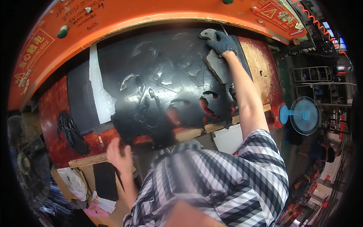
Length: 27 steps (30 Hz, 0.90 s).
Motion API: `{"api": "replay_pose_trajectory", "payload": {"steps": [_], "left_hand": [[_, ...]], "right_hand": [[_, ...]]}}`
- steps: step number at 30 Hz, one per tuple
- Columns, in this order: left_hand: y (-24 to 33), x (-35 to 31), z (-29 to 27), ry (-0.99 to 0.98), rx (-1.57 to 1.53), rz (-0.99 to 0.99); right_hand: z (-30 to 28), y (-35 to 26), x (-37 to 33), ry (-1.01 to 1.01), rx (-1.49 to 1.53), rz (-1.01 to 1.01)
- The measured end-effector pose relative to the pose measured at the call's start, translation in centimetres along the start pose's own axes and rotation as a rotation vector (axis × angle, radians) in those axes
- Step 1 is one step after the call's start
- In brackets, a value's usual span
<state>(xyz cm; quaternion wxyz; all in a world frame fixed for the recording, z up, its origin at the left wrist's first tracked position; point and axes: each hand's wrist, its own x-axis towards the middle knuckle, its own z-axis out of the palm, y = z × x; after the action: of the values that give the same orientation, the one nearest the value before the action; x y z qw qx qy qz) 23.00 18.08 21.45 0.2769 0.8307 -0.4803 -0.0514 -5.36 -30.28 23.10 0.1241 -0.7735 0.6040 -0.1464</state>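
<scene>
A large black flexible sheet [113,72] lies over a reddish worktop. Curved, cut-through or impressed outlines mark it, and red shows through several holes along its near side. At its far right, my right hand [223,42], in a blue-grey glove, is closed around a grey, thick-edged shaped piece. One rounded end of this grey piece [208,34] shows beyond the fingers, and a broader angular part [217,67] shows below the hand; the join is hidden. My bare left hand [120,156], fingers spread, is beside the sheet's near left corner, holding nothing.
An orange machine beam [151,13] spans the far side above the sheet. Black scraps [70,132] lie on the red worktop [49,96] at left, near a white strip [99,89]. A blue fan [304,115] stands at right. A wooden edge [89,160] runs along the front.
</scene>
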Motion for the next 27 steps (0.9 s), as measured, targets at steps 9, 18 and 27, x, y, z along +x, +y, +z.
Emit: {"api": "replay_pose_trajectory", "payload": {"steps": [9,18,27], "left_hand": [[-1.1,-1.8,5.1,0.190,0.178,-0.007],[-1.0,-1.6,5.7,0.253,0.148,-0.033],[-0.7,-1.3,6.2,0.292,0.144,0.023]], "right_hand": [[-3.1,-2.4,-4.9,-0.057,0.203,0.105],[1.9,0.1,-16.2,0.443,-0.068,0.013],[2.3,1.5,-13.8,0.410,-0.030,0.082]]}}
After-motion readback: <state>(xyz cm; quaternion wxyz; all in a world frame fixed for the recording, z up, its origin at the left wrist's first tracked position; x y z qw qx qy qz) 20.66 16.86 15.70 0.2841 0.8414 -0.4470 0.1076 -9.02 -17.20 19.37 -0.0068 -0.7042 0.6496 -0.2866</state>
